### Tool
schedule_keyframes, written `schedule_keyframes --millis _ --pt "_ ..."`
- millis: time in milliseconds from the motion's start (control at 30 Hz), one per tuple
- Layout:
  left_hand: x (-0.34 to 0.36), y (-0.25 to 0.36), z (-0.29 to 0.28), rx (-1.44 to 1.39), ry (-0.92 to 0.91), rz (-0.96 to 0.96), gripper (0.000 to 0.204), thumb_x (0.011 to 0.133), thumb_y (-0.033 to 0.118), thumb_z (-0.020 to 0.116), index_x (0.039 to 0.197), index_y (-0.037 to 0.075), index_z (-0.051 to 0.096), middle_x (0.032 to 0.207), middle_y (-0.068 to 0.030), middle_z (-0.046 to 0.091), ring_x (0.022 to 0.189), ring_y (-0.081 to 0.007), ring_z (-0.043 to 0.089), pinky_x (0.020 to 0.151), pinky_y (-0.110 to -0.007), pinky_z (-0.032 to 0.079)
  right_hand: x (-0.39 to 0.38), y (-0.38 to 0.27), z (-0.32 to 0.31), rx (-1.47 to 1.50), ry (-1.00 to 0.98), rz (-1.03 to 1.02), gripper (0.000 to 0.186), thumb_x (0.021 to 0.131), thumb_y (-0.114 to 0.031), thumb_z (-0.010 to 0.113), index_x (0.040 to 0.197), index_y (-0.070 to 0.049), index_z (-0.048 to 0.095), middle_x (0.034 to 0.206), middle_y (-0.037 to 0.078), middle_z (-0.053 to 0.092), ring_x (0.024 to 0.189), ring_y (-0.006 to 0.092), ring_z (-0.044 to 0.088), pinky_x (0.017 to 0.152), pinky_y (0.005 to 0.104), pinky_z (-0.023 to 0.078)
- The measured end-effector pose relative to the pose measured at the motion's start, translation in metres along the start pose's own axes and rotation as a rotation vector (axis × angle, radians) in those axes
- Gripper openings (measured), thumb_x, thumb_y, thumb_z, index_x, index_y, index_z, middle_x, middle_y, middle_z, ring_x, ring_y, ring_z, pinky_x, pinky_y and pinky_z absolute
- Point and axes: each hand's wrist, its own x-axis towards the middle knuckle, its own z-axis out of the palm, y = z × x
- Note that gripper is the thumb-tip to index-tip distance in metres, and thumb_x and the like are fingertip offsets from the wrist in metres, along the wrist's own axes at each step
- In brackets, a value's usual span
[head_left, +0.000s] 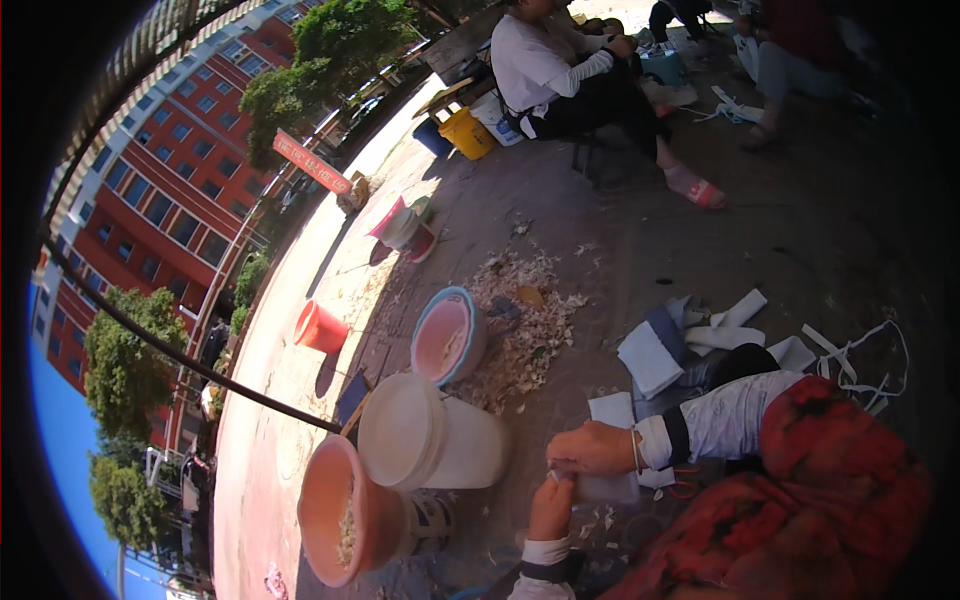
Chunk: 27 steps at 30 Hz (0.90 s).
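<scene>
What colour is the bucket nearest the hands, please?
The bucket is whitish, clearest in the head view.

From here I can make out a small pale piece (558, 474) pinched where the fingertips of the left hand (550, 508) and right hand (595, 447) meet, mostly covered and too small to name. It is on the worker's side of the tall white bucket (472, 446), well apart from it. Farther from that bucket, just beside the piece, a flat, whitish, translucent-looking thing (606, 489) shows below the right hand, partly hidden; whether they touch, I can't tell.
</scene>
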Motion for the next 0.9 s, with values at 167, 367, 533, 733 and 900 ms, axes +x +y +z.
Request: schedule_keyframes --millis 167,367,533,733,900 --pt "-0.003 0.016 -0.003 0.061 -0.006 -0.015 0.028 0.084 0.023 0.044 0.093 -0.001 0.054 0.077 -0.0033 0.055 0.072 -0.0102 0.048 0.065 -0.025 0.038 0.009 -0.002 -0.008 0.077 0.027 -0.029 0.013 0.081 -0.018 0.049 0.082 -0.006 0.050 0.075 0.012 0.053 0.069 0.0309 0.054 0.060 0.0352 0.044" --pt "-0.003 0.006 -0.014 0.198 0.085 0.044 0.025 0.086 0.021 0.045 0.092 -0.001 0.054 0.080 -0.0011 0.056 0.076 -0.0081 0.049 0.068 -0.022 0.038 0.019 0.001 -0.024 0.118 -0.003 0.054 0.017 0.082 -0.020 0.048 0.078 -0.003 0.049 0.071 0.016 0.053 0.067 0.0334 0.053 0.059 0.0362 0.042" --pt "-0.012 0.025 0.007 0.025 0.137 0.198 0.021 0.085 0.019 0.048 0.090 0.000 0.055 0.080 -0.0011 0.056 0.077 -0.0081 0.049 0.069 -0.022 0.038 0.008 -0.003 -0.014 0.145 -0.056 0.126 0.019 0.082 -0.021 0.048 0.077 -0.002 0.049 0.068 0.016 0.054 0.065 0.0334 0.053 0.059 0.0358 0.042" --pt "-0.006 0.020 0.016 -0.068 0.129 0.136 0.020 0.083 0.018 0.050 0.087 -0.001 0.056 0.075 0.0002 0.057 0.069 -0.0064 0.048 0.063 -0.022 0.039 0.011 -0.008 -0.016 0.243 -0.082 0.127 0.020 0.082 -0.022 0.048 0.079 -0.002 0.051 0.068 0.016 0.055 0.064 0.0292 0.055 0.059 0.0348 0.042" --pt "0.012 0.012 0.000 0.027 0.177 0.095 0.016 0.080 0.008 0.049 0.089 -0.002 0.057 0.075 -0.0008 0.057 0.067 -0.0060 0.049 0.063 -0.020 0.040 0.025 -0.003 -0.036 0.270 0.012 0.281 0.022 0.082 -0.023 0.049 0.081 -0.001 0.053 0.069 0.013 0.056 0.063 0.0231 0.055 0.058 0.0324 0.042"
